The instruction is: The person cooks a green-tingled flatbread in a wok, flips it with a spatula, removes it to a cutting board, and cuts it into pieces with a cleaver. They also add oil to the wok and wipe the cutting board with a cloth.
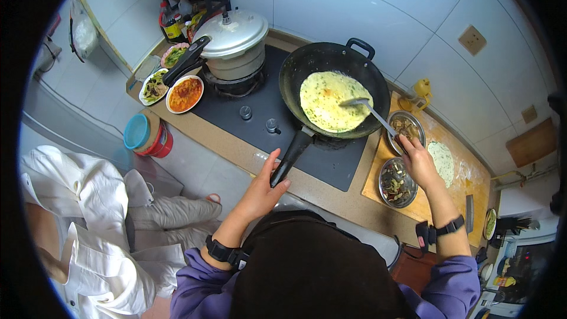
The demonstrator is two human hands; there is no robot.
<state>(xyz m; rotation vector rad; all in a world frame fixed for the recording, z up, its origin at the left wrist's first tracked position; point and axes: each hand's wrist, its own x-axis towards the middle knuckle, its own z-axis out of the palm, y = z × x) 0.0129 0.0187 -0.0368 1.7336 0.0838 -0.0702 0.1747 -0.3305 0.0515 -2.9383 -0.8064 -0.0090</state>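
Note:
A black wok (pixel 292 68) stands on the stove's right side, holding a round, pale yellow pancake (pixel 328 97) flecked with green and browned in one spot. My left hand (pixel 263 192) is at the end of the wok's black handle (pixel 292 155), thumb and fingers on either side of it; how firmly it grips is unclear. In my right hand (pixel 416 161) is a metal spatula (pixel 376 115), its blade resting on the pancake's right part. Under and beside that hand are two metal bowls of food (pixel 403 128) (pixel 398 184). A raw, green-flecked dough round (pixel 440 164) lies on the wooden board (pixel 376 173).
A pressure cooker (pixel 234 48) sits on the left burner, its handle reaching over plates of food (pixel 185 94). A cleaver (pixel 469 212) lies on the board's right part. Yellow-topped jug (pixel 418 93) stands by the wall. Another person in white (pixel 88 230) is at left, near buckets (pixel 155 137).

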